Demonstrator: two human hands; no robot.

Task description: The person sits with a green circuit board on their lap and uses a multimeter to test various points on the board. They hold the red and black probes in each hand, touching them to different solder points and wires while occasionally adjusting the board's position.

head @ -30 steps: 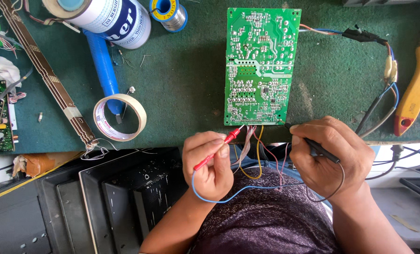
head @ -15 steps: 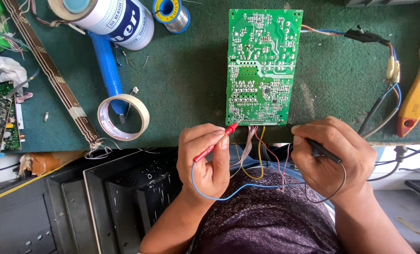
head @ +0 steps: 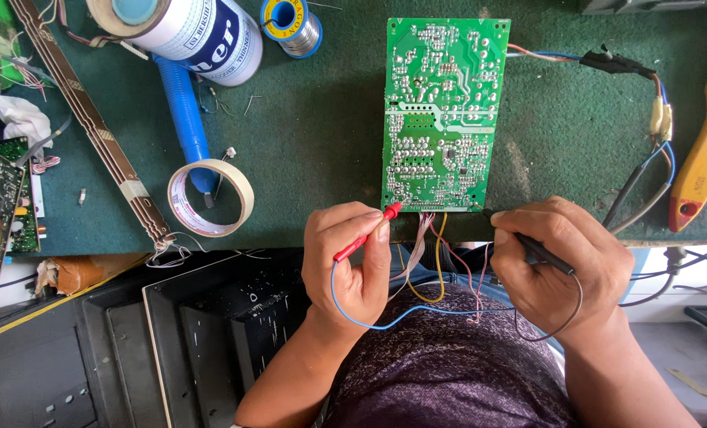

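A green circuit board point(head: 445, 111) lies solder side up on the green mat point(head: 322, 135). My left hand point(head: 347, 257) pinches a red test probe point(head: 367, 231), whose tip points at the board's near left corner. My right hand point(head: 556, 261) grips a black test probe point(head: 537, 250) with its tip at the board's near right edge. A blue lead point(head: 401, 315) and a dark lead hang from the probes across my lap. Coloured wires point(head: 433, 254) trail from the board's near edge between my hands.
A roll of masking tape point(head: 211, 198), a blue-handled tool point(head: 185, 119), a white can point(head: 203, 36) and a solder spool point(head: 292, 25) lie to the left. A brush with a yellow handle point(head: 702, 158) and cables sit at the right. Black casing point(head: 131, 349) stands below left.
The view has shifted slightly; both hands stay at the board's near edge with the probes, the red tip now a little nearer the board's corner.
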